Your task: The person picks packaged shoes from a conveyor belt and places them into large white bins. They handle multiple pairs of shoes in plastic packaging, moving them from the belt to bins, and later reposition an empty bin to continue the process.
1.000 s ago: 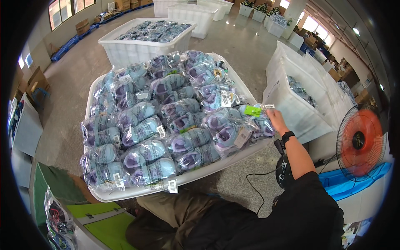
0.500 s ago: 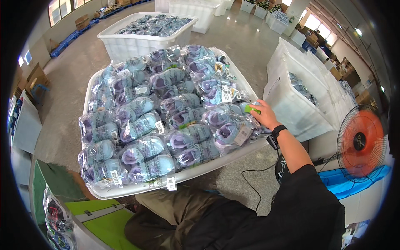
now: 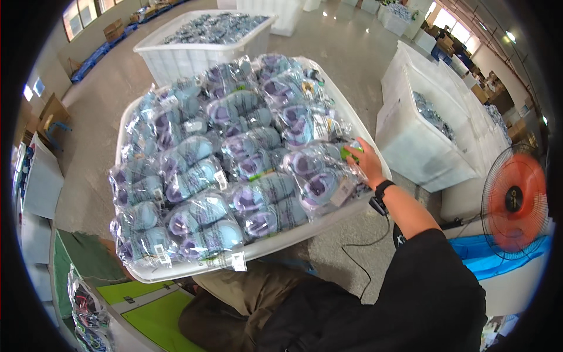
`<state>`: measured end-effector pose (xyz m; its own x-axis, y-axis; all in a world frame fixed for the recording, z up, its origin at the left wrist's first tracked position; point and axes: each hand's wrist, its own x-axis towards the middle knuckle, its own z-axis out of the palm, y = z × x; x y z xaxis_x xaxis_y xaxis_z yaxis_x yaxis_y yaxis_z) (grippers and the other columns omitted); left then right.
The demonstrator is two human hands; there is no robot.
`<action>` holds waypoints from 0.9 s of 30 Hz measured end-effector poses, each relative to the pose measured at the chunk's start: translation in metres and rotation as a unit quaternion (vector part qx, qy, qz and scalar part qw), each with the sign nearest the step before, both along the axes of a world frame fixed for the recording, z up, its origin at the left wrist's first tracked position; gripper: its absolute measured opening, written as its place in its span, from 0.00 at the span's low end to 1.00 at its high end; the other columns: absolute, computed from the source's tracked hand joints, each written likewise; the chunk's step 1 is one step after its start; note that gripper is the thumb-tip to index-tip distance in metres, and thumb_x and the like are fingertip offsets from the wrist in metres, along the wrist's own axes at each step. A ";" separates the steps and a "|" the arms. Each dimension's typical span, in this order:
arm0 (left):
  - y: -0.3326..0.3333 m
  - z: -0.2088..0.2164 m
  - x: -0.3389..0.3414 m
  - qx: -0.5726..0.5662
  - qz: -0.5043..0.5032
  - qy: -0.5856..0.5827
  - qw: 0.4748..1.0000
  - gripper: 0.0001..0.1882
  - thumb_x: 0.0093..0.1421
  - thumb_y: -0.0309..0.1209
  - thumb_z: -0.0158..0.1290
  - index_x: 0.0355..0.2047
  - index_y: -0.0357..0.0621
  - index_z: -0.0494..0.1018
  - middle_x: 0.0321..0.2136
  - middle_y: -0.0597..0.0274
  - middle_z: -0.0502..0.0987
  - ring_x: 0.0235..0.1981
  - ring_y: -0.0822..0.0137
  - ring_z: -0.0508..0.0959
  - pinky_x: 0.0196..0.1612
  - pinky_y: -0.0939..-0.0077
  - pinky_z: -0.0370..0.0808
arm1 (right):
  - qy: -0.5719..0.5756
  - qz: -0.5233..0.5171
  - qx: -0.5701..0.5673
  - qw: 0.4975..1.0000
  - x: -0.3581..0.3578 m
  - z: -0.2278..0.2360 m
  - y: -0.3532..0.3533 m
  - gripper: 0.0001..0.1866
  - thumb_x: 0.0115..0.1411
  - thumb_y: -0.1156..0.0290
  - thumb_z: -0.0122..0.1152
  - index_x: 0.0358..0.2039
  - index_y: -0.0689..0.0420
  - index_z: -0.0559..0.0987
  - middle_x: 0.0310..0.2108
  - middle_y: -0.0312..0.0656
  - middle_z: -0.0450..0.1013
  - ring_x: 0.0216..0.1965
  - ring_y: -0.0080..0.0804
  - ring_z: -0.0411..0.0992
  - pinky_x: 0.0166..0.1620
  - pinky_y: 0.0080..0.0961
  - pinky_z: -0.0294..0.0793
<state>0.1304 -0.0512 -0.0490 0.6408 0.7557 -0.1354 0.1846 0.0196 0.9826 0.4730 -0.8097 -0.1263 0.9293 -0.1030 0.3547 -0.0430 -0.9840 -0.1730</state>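
Note:
My right hand [image 3: 368, 163], with a black band on the wrist, reaches to the right side of a white plastic tub. Its fingers are closed on the toe end of a bagged pair of shoes [image 3: 318, 188], by a bright green patch [image 3: 350, 152]. These shoes are light blue and purple, in clear plastic with a pale label. Similar bagged pairs [image 3: 206, 226] lie in rows, heaped up to the rim of the white tub [image 3: 264, 251]; several bags carry white barcode tags. My left hand is out of the picture.
Another white tub [image 3: 170, 61] of bagged goods stands beyond. Tall white bins [image 3: 404, 129] are at the right, and an orange fan [image 3: 513, 199] stands near my right arm. A black cable [image 3: 366, 267] trails on the floor. A lime-green panel [image 3: 158, 322] is at lower left.
The view has shifted slightly. My right hand stays on the same bagged pair at the tub's right side, its fingers still by the green patch.

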 end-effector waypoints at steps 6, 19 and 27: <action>-0.003 0.002 -0.001 0.005 0.015 0.018 1.000 0.16 0.70 0.27 0.52 0.56 0.37 0.72 0.35 0.62 0.79 0.33 0.71 0.75 0.35 0.79 0.72 | 0.059 -0.022 0.093 0.994 0.003 0.037 -0.004 0.19 0.68 0.61 0.60 0.56 0.51 0.83 0.63 0.58 0.69 0.62 0.56 0.70 0.63 0.43 0.70; 0.001 0.000 -0.006 -0.005 0.010 0.039 0.999 0.18 0.69 0.26 0.53 0.59 0.41 0.72 0.32 0.65 0.76 0.30 0.73 0.72 0.33 0.79 0.71 | 0.073 0.201 0.044 0.976 0.016 0.057 0.148 0.25 0.65 0.53 0.63 0.60 0.48 0.80 0.64 0.49 0.70 0.66 0.52 0.66 0.68 0.46 0.62; -0.006 0.002 -0.003 -0.012 0.029 0.025 0.999 0.19 0.69 0.27 0.53 0.60 0.40 0.71 0.34 0.62 0.78 0.32 0.70 0.74 0.34 0.77 0.72 | 0.060 0.163 0.066 0.983 -0.002 0.038 0.135 0.21 0.65 0.62 0.60 0.57 0.48 0.81 0.64 0.45 0.69 0.64 0.47 0.67 0.62 0.49 0.66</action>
<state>0.1278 -0.0577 -0.0472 0.5874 0.7878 -0.1853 0.2315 0.0559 0.9712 0.4712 -0.6744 -0.0883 0.9549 0.1693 0.2439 0.2426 -0.9184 -0.3127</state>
